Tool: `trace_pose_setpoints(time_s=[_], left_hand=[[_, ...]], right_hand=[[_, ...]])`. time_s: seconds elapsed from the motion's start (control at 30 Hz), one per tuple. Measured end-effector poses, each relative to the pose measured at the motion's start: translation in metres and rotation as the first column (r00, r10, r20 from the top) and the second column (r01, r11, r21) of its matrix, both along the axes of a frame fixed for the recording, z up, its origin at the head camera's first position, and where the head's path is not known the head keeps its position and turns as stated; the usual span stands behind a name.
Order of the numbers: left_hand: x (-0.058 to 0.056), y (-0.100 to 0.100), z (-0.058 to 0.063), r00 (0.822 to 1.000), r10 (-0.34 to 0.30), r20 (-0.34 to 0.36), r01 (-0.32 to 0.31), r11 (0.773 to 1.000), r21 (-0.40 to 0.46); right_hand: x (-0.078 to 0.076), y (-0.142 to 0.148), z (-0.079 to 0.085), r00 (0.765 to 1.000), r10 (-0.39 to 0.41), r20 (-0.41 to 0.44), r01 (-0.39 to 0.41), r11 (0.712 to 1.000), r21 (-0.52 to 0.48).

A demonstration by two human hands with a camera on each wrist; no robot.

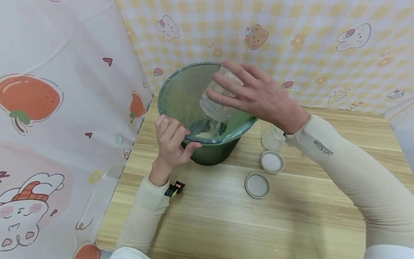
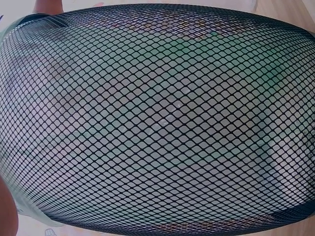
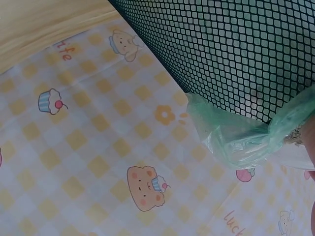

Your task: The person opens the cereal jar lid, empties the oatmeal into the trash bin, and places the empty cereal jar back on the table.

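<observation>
A mesh waste bin lined with a thin green plastic bag stands on the table. My left hand grips its near-left rim, fingers over the edge and thumb outside. Above the opening, my right hand holds a clear jar tilted mouth-down, with pale flakes inside. Some flakes lie at the bottom of the bag, below the jar's mouth. In the left wrist view the bin's black mesh fills the picture; the right wrist view shows only a sliver of the right hand at its edge.
Right of the bin stands another clear jar, partly behind the right forearm. Two round lids lie on the wooden table in front of it. Patterned cloth hangs close behind the bin and along the left side.
</observation>
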State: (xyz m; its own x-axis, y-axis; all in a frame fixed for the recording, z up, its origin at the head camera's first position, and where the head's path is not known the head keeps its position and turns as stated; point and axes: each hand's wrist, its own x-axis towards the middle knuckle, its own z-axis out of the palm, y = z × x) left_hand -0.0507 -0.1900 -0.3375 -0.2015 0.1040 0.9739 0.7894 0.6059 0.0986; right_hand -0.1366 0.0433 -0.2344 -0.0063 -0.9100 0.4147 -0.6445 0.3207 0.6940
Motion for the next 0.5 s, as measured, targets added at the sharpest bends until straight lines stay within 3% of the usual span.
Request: trace_pose_setpoints(time_s=[0.5], left_hand=[[-0.0004,0.0007,0.0001,1.000,0.001,-0.008,-0.001,1.000,0.004]], right_hand=[[0.0000,-0.0005,0.0005,0.998,0.010,-0.055,-0.009,1.000,0.008]])
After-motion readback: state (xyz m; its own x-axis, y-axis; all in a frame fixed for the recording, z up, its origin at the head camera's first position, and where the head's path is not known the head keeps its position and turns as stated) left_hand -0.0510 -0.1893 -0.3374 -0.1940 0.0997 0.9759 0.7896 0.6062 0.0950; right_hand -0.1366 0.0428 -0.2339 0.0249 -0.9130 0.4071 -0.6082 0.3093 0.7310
